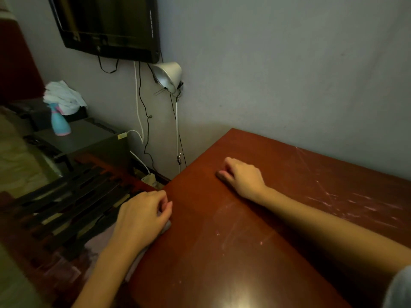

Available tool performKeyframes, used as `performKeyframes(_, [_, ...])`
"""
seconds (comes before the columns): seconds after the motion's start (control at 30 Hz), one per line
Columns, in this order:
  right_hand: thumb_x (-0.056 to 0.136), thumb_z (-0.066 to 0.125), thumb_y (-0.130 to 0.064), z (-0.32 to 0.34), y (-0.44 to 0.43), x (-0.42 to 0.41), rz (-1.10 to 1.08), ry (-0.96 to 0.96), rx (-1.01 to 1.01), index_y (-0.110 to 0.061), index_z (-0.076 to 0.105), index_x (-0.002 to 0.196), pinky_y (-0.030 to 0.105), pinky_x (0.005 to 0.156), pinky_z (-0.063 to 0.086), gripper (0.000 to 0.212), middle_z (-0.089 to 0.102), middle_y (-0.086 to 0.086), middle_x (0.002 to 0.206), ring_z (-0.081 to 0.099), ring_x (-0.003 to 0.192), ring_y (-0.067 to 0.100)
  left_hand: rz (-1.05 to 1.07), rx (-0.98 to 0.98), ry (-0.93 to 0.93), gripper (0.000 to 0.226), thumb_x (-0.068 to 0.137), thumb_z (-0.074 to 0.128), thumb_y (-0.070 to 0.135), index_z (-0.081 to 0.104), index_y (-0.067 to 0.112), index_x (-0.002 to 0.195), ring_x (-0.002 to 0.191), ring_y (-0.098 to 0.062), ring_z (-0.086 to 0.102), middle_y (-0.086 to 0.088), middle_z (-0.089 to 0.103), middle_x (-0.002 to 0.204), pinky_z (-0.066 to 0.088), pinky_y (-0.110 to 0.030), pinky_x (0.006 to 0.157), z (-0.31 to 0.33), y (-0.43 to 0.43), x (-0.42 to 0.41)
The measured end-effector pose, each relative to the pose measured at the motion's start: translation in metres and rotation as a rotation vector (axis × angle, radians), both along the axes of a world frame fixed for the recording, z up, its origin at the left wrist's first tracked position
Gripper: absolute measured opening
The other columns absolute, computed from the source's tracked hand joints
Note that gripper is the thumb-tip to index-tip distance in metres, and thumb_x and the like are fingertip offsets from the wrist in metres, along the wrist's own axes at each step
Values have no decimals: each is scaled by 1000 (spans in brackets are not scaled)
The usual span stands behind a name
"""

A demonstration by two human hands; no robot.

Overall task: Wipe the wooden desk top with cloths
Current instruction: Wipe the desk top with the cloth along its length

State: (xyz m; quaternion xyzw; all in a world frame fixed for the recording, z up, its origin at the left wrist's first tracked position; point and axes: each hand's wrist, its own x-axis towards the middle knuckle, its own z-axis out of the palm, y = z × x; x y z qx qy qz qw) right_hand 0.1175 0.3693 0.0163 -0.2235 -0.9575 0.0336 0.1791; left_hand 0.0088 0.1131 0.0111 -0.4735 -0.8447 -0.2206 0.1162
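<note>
Fingers [163,206] curled on cloth [165,226] at desk [222,241] edge

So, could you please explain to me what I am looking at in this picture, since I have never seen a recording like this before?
There is no machine here. A person wears a wide-angle camera on the head, so the single picture looks forward and down at their own two bare hands. That is why the arms reach in from the bottom edge.

The reddish-brown surface is the wooden desk top, pushed against a grey wall. It shows pale scratches and streaks towards its right side.

The left hand sits at the desk's left edge with a pale cloth peeking out beneath it; how firm the grip is cannot be told. The right hand rests further in, fingers curled, and I cannot tell whether it holds anything.

Off the desk, to the left, stand a blue spray bottle and a pile of white cloths; a lamp hangs below a dark screen.
</note>
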Motion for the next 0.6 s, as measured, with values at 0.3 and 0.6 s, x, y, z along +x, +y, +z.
performKeyframes(0.3, [95,48,-48,6,24,-16,-74,12,-38,-20,52,99,31,66,39,29,64,6,105,60,90,28,28,103,6,24,91,54,30,50,26,68,54,-3,47,10,48,56,27,-17,49,0,-3,-1])
performKeyframes(0.6, [95,47,-48,2,35,54,-203,19,-7,-21,45,91,32,63,36,28,62,6,97,60,87,31,99,79,21,35,89,52,25,45,22,56,52,-8,47,4,47,52,25,-16,50,4,-3,7])
